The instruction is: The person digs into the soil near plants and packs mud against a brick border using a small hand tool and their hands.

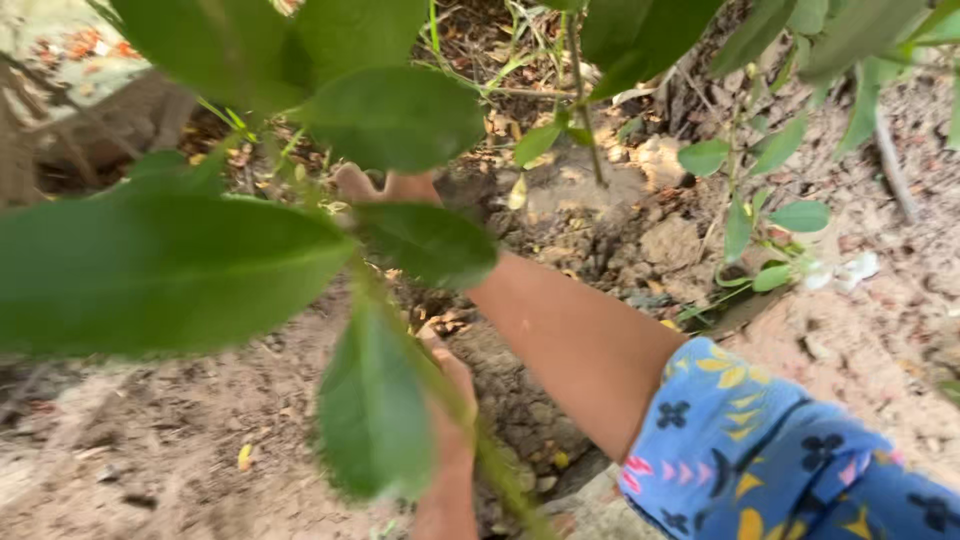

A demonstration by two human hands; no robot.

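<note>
Leaves (160, 270) fill the foreground, blurred — behind them the right hand (385, 188) reaches out over dug soil (560, 230), fingers mostly hidden, grip impossible to tell. Left hand (450, 400) sits below by the stem (440, 390) — whether its fingers close on it can't be told.

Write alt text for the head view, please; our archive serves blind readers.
Two bare hands reach down among the large green leaves of a young plant over loose brown soil. The right hand and left hand are partly hidden; the right arm wears a blue patterned sleeve.
</note>
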